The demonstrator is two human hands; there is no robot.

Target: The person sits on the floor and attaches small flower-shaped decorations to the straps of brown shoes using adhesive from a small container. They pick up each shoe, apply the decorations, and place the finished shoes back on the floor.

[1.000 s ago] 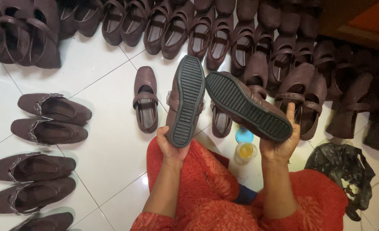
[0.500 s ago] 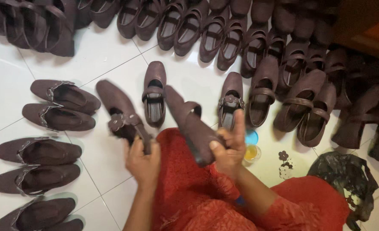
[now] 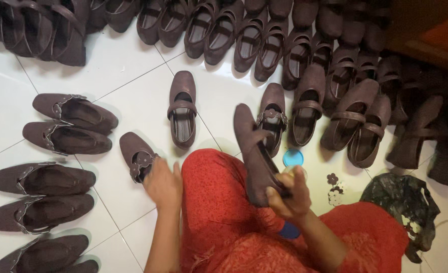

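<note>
We note a change from a second ago: then both hands held shoes soles-up, side by side; half a second ago both were turned over; now the left hand (image 3: pixel 163 184) has lowered its shoe (image 3: pixel 139 157) to the tile (image 3: pixel 128 83), toe pointing away, and rests on its heel end, fingers loosely closed over it; we cannot tell whether it grips or merely touches. The right hand (image 3: pixel 290 194) holds the second shoe (image 3: pixel 257 154) firmly by the heel, toe raised and tilted away, above the red lap (image 3: pixel 219 212); we judge the pair is being set down after inspection, one down, one to follow.

Edges and room: ahead of the left grip lies bare tile, bounded by a single strap shoe (image 3: pixel 182 108) just beyond and to its right; to its left two laid pairs (image 3: pixel 70 124) stand near, with more below them. Beyond the right grip a buckled shoe (image 3: pixel 272 119) sits almost touching the held toe; a blue lid (image 3: pixel 293 157) lies just beside the hand; dense rows (image 3: pixel 264 40) close the far side; a dark bag (image 3: pixel 401 205) lies well to the right. Open room is chiefly between the two grips and just ahead of the left.
</note>
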